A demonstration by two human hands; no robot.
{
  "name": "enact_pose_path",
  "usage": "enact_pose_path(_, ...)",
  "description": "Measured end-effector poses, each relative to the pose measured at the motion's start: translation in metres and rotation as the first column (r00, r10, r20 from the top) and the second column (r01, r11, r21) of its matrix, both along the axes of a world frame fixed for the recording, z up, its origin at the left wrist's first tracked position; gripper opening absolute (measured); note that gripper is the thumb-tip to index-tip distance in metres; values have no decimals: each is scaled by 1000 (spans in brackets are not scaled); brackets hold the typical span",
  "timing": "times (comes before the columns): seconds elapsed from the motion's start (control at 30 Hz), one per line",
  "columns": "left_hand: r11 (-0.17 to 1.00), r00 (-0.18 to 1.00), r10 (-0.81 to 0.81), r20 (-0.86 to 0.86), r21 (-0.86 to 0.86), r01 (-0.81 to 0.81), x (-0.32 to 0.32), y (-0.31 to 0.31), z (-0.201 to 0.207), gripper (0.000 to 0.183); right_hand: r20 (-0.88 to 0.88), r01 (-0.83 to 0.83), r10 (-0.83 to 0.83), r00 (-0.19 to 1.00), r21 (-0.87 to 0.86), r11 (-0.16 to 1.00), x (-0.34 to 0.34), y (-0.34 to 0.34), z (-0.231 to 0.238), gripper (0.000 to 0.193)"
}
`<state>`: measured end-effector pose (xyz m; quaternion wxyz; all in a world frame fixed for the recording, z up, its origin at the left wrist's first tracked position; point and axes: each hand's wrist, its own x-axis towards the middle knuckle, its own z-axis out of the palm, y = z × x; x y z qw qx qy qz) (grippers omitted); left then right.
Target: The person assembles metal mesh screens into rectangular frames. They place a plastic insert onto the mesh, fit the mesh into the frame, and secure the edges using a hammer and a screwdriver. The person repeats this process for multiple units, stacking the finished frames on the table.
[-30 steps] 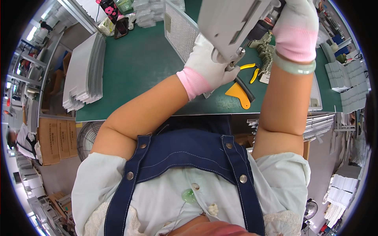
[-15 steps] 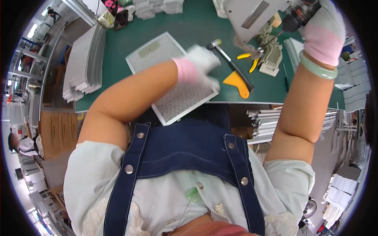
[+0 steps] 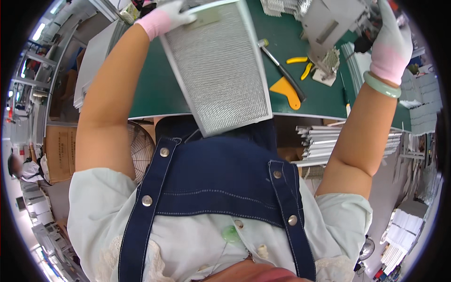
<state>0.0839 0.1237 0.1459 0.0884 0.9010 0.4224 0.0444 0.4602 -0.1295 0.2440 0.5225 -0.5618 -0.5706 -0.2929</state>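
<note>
My left hand [image 3: 170, 19], in a white glove with a pink cuff, grips the far left corner of a silver mesh filter panel [image 3: 221, 70]. The thin frame looks raised toward me, its near end reaching past the table edge to my apron; a pale label is near its far end. At the far right, my similarly gloved right hand [image 3: 392, 47] is closed round a dark power drill [image 3: 363, 44]. Part of the drill is hidden by the hand and blurred. Between the hands stands a grey metal fixture [image 3: 329, 28], with a small pale block [image 3: 324, 76] at its base.
On the green table [image 3: 155, 94] lie a hammer [image 3: 286, 75], an orange scraper [image 3: 287, 93], yellow-handled pliers [image 3: 303, 66] and a screwdriver [image 3: 346, 96]. Stacked panels [image 3: 96, 61] stand at left. Metal strips [image 3: 322, 143] sit below the table edge; a fan [image 3: 140, 150] is at left.
My left hand has moved from the panel's right side to its far left corner, and the panel has come up closer. My right hand has lowered slightly toward me with the drill.
</note>
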Motion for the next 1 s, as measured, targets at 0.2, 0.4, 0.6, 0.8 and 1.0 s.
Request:
enact_pose_path(0.2,733,734,-645,213,443,516,28,-180,81,30,-411,148,-100,906,85,985,-28,-9,-21,42)
enact_pose_path(0.4,842,845,-535,11,89,532,0,-231,54,22,-599,-96,186,779,180,979,-68,3,-43,37)
enact_pose_path(0.6,758,749,-648,142,17,652,-4,-249,38,17,-493,-464,571,657,333,821,-134,3,-35,14)
enact_pose_path(0.8,725,707,-679,199,32,688,-4,-245,27,18,-543,-470,575,612,335,817,-131,13,-32,13)
enact_pose_path(1.0,693,663,-705,253,49,719,2,-233,24,16,-524,-539,649,552,369,757,-143,8,-33,13)
